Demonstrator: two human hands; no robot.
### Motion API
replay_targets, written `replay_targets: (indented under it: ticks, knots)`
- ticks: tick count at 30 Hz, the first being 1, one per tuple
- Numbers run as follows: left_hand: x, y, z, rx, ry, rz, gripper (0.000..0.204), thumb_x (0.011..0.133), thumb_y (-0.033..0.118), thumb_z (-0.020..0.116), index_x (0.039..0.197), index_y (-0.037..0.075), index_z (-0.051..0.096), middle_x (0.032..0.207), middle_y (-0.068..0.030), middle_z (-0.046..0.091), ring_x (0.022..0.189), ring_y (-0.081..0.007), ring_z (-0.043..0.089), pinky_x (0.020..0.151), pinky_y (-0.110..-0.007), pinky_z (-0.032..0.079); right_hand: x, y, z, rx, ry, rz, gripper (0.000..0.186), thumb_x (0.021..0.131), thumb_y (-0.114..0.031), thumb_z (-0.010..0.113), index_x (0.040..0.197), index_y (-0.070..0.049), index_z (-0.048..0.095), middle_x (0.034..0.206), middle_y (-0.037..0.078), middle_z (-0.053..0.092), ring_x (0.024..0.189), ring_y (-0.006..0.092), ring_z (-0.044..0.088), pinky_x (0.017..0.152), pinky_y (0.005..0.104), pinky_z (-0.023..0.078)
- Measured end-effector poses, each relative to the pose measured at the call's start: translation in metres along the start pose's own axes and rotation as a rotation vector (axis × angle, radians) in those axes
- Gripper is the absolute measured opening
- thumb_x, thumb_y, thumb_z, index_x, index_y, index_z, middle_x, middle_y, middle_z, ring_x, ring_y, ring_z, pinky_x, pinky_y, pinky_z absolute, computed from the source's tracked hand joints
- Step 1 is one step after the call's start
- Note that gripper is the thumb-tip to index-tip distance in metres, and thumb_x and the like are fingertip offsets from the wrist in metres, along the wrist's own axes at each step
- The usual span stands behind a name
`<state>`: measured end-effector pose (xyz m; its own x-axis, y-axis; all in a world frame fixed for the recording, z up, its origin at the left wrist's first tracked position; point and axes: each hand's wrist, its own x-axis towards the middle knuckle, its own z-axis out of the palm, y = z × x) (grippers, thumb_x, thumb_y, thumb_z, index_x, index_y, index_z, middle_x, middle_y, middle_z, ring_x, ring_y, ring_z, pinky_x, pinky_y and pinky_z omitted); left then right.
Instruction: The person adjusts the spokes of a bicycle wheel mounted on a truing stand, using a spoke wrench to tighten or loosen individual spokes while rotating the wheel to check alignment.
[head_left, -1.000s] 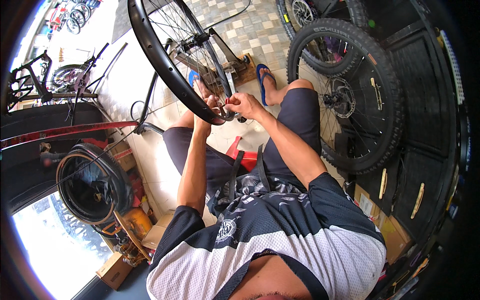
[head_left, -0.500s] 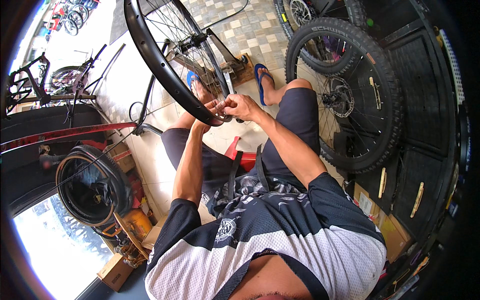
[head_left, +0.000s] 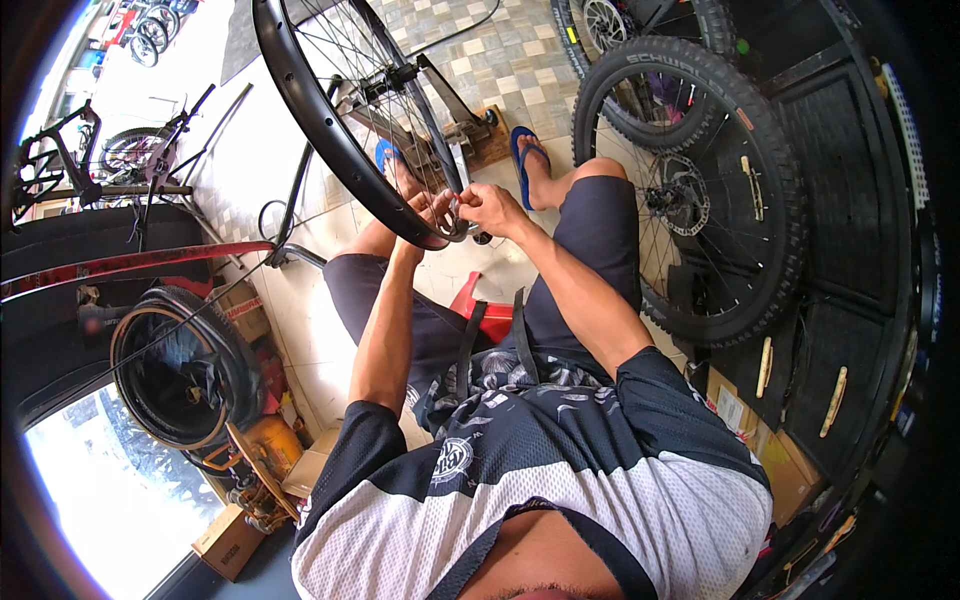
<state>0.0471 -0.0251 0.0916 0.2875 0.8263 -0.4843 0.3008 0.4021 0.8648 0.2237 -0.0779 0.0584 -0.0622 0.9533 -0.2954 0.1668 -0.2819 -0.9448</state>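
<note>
A black bicycle wheel point(head_left: 318, 128) with bare rim and thin spokes stands upright in a metal wheel stand point(head_left: 450, 97) before my knees. At the rim's near end, my left hand point(head_left: 430, 212) reaches past the rim from the left, its fingers curled in among the spokes. My right hand point(head_left: 489, 209) is just right of the rim, thumb and fingertips pinched close to the left fingers. A tiny reddish spot shows at the right fingertips; what they pinch is too small to make out. The rim hides part of my left palm.
On the right, a knobby-tyred wheel point(head_left: 690, 195) leans against black cabinets point(head_left: 825, 150). A red stand bar point(head_left: 140, 263) crosses the left side, above loose tyres point(head_left: 170, 375) and cardboard boxes point(head_left: 228, 543). A red object point(head_left: 490, 315) lies between my thighs.
My right hand has drawn slightly right and its fingertips have shifted, leaving more of the left fingers visible. My left forearm has moved a little to the right. The wheel is nearly unmoved.
</note>
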Motion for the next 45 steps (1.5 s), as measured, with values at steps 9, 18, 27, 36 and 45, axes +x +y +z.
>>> replay_targets:
  ticks: [9,18,27,36,45]
  knots:
    - [0.004,-0.007,-0.017,-0.069,-0.242,-0.081,0.038,0.096,0.045,0.067,0.088,0.008,0.067,0.075,0.0023,0.059,0.064,-0.0059,0.054,0.052,-0.021,0.041,-0.015,-0.028,-0.003,-0.052,-0.01,-0.105,0.027,0.087,-0.026,0.076,0.096,-0.002,0.069,0.084,0.01,0.073,0.075,0.0167,0.068,0.071,0.0309,0.053]
    - [0.002,-0.002,-0.005,-0.152,-0.194,-0.102,0.04,0.091,0.038,0.076,0.074,0.012,0.051,0.067,0.0038,0.053,0.056,-0.0074,0.049,0.048,-0.022,0.037,-0.011,-0.016,-0.001,0.026,-0.07,-0.084,0.021,0.088,-0.016,0.071,0.1,0.0,0.066,0.084,0.007,0.072,0.076,0.0121,0.065,0.071,0.0292,0.052]
    - [0.001,-0.003,0.002,-0.061,-0.033,-0.023,0.039,0.086,0.041,0.081,0.08,0.009,0.059,0.068,0.0009,0.06,0.059,-0.0094,0.054,0.05,-0.025,0.04,0.007,0.015,0.003,0.171,-0.115,-0.049,0.022,0.09,-0.01,0.069,0.106,0.004,0.066,0.092,0.006,0.072,0.083,0.0113,0.064,0.077,0.0281,0.053]
    - [0.006,0.002,-0.026,-0.33,0.092,-0.059,0.073,0.09,0.068,0.061,0.126,0.004,0.057,0.109,-0.0066,0.067,0.096,-0.0189,0.064,0.081,-0.034,0.05,0.02,0.022,-0.023,-0.028,0.261,0.034,0.029,0.089,-0.025,0.07,0.101,0.001,0.067,0.091,0.011,0.074,0.084,0.0183,0.07,0.077,0.0322,0.054]
    - [-0.011,0.054,-0.006,-0.326,-0.102,-0.127,0.058,0.097,0.054,0.06,0.129,0.006,0.059,0.114,-0.0071,0.069,0.104,-0.0177,0.065,0.087,-0.031,0.048,0.008,0.005,-0.021,-0.24,0.289,0.12,0.03,0.083,-0.034,0.069,0.093,-0.006,0.067,0.091,0.014,0.074,0.087,0.0324,0.071,0.076,0.0416,0.054]
